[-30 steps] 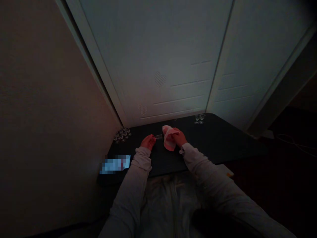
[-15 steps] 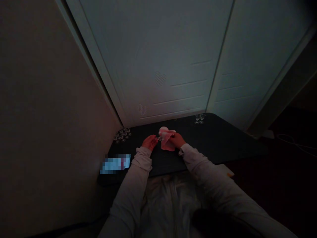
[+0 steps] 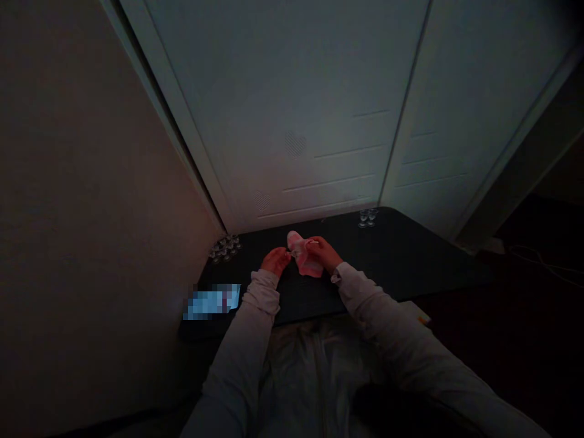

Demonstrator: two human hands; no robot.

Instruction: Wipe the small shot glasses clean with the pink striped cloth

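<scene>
Over the middle of the dark table, my left hand is closed on a small clear stemmed glass, only part of which shows between my fingers and a cloth. My right hand grips the pink cloth, its lower corner hanging down. The cloth's pale upper end lies up against the glass. Beyond my left hand, at the table's back left corner, several small stemmed glasses stand in a cluster. A few more small glasses stand at the back edge on the right.
A lit phone-like screen, blurred out, lies at the left front of the black table. White panelled doors rise right behind the table, and a wall borders it on the left. The room is dim.
The pink cloth has shifted in my right hand: its pale upper end now leans further left and its folds differ. My left hand stays almost in place. The glasses on the table have not moved.
</scene>
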